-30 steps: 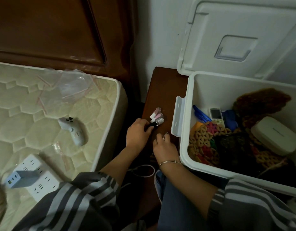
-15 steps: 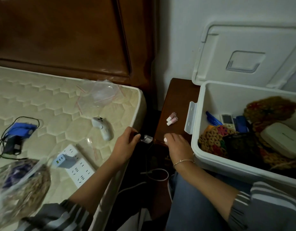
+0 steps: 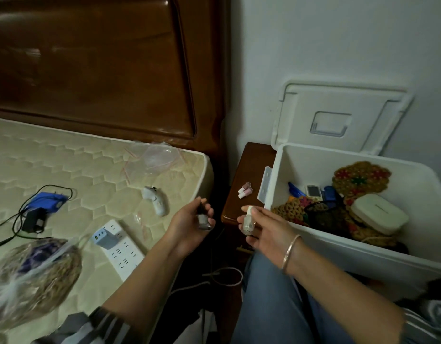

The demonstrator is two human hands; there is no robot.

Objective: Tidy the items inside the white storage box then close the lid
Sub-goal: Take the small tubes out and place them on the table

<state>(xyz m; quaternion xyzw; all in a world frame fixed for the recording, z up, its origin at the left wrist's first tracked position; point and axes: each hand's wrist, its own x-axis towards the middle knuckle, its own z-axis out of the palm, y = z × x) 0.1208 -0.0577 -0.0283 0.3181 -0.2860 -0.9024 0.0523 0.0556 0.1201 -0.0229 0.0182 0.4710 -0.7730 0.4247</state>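
The white storage box [image 3: 274,184] stands at the right, its lid [image 3: 338,117] leaning open against the wall. Inside lie crocheted mats [image 3: 360,180], a white case [image 3: 378,213], a small remote [image 3: 313,190], blue items and a dark mesh pouch [image 3: 323,214]. My left hand [image 3: 192,219] is shut on a dark nail polish bottle [image 3: 203,219] over the gap beside the bed. My right hand [image 3: 266,224] is shut on a pale nail polish bottle [image 3: 248,219] just left of the box. Two pink bottles [image 3: 245,191] lie on the wooden nightstand [image 3: 249,165].
On the mattress [image 3: 65,165] at the left lie a white game controller [image 3: 156,201], a power strip [image 3: 120,247], clear zip bags [image 3: 152,157], a blue device with black cables [image 3: 44,203] and a bagged bundle [image 3: 33,274]. A dark headboard [image 3: 103,70] stands behind.
Both hands have lifted off the nightstand and drawn back toward me, each now holding a bottle. The view has swung left and up, showing more of the bed.
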